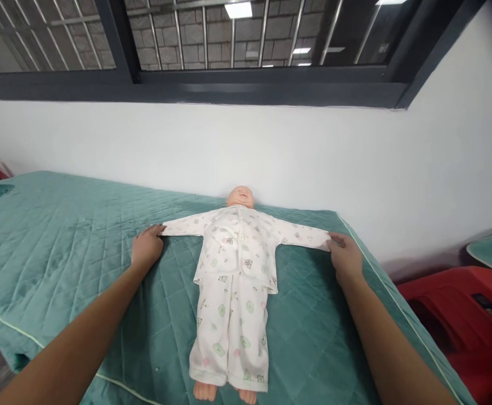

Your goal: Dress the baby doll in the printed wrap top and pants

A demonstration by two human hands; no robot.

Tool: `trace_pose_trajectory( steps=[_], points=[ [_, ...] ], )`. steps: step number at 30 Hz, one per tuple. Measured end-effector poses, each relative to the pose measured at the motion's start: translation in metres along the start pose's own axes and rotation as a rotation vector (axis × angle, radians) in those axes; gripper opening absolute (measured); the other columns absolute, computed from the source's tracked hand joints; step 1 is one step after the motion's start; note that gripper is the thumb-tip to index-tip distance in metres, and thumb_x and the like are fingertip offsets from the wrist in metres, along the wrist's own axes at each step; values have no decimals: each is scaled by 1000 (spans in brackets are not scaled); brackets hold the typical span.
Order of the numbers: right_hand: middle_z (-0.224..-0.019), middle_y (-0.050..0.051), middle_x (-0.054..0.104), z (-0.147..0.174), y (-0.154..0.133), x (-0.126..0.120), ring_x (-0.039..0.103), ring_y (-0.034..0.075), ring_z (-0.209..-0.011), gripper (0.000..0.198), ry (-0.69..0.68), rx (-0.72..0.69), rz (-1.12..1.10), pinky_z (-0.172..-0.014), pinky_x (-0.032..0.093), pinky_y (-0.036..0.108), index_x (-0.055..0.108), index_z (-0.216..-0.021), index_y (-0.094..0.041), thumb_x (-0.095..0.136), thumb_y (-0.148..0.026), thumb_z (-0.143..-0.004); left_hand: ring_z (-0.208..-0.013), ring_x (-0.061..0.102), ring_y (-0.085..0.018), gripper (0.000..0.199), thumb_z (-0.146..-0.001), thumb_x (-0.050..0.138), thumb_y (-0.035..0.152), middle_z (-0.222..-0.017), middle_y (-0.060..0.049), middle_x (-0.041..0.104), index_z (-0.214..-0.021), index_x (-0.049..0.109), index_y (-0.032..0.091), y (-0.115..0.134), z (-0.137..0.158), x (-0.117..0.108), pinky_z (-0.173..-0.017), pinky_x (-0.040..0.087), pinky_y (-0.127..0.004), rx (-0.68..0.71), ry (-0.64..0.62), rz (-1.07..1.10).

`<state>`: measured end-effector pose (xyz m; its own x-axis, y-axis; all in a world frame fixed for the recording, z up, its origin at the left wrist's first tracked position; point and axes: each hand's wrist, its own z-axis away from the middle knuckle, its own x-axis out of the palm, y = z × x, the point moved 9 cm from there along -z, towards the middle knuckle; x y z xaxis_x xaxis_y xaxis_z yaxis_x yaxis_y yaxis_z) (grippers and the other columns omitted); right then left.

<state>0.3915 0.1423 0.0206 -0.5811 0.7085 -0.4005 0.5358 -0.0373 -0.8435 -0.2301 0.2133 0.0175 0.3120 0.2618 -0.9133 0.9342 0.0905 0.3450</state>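
A baby doll (241,197) lies on its back, head toward the wall and bare feet toward me. It wears a white patterned long-sleeved top (237,242) with a buttoned front, and matching trousers (231,332). Both sleeves are stretched out sideways. My left hand (148,244) pinches the cuff of the sleeve on the left. On the other side, my right hand (345,256) has its thumb and fingers closed on the cuff of the right-side sleeve (307,235). The doll's own hands are hidden.
Under the doll is a green quilted cover (72,236) with pale piping at its edges. A white wall (178,146) rises behind, below a dark-framed window (250,90) with metal bars. A red plastic object (461,304) stands to the right, beside the cover's edge.
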Motion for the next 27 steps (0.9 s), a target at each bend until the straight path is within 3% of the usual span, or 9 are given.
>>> trace_pose_trajectory(
  steps=[5, 10, 13, 16, 19, 23, 27],
  points=[
    [-100, 11, 71, 4, -3, -3, 64, 24, -86, 38, -10, 34, 123, -87, 49, 41, 71, -104, -16, 56, -32, -73, -134, 49, -27, 56, -82, 40, 7, -144, -3, 55, -131, 62, 22, -3, -2, 1, -111, 40, -41, 3, 10, 41],
    [-98, 12, 69, 11, -20, -1, 63, 24, -83, 38, -38, -10, 216, -85, 50, 43, 69, -106, -15, 53, -33, -76, -124, 58, -28, 55, -82, 40, 9, -134, -6, 63, -131, 62, 21, -14, 1, -3, -103, 47, -41, -78, 56, 144],
    [-111, 16, 65, 15, -34, 0, 62, 27, -98, 38, -25, -87, 261, -96, 47, 46, 67, -108, -12, 51, -29, -77, -129, 55, -26, 45, -90, 39, 19, -136, -4, 62, -126, 67, 20, -8, 4, -9, -110, 43, -39, -6, 105, 240],
    [-125, 19, 59, 19, -48, 6, 51, 29, -123, 38, -29, -216, 302, -110, 37, 46, 65, -110, -10, 50, -26, -79, -126, 57, -27, 44, -95, 39, 36, -134, -5, 64, -126, 66, 21, -5, 5, -9, -108, 44, -41, -2, 111, 293],
    [-141, 20, 51, 23, -52, 20, 44, 29, -134, 41, -118, -320, 417, -114, 34, 45, 63, -119, -8, 43, -23, -86, -126, 57, -27, 44, -97, 38, 38, -136, -5, 62, -129, 64, 21, -1, 2, -4, -107, 44, -41, 20, 73, 229],
    [-144, 16, 51, 23, -37, 37, 48, 30, -134, 47, -278, -305, 615, -114, 36, 46, 62, -126, -10, 36, -15, -88, -132, 52, -27, 40, -97, 38, 30, -142, -3, 57, -126, 66, 24, 5, -1, 1, -109, 41, -42, 71, 15, 97],
    [-139, 17, 57, 21, -31, 34, 55, 33, -126, 45, -268, -274, 638, -109, 41, 50, 66, -122, -11, 38, -15, -87, -133, 50, -28, 40, -96, 39, 28, -143, -4, 56, -127, 64, 26, 5, 0, 0, -110, 38, -47, 59, 9, 56]
  ],
)
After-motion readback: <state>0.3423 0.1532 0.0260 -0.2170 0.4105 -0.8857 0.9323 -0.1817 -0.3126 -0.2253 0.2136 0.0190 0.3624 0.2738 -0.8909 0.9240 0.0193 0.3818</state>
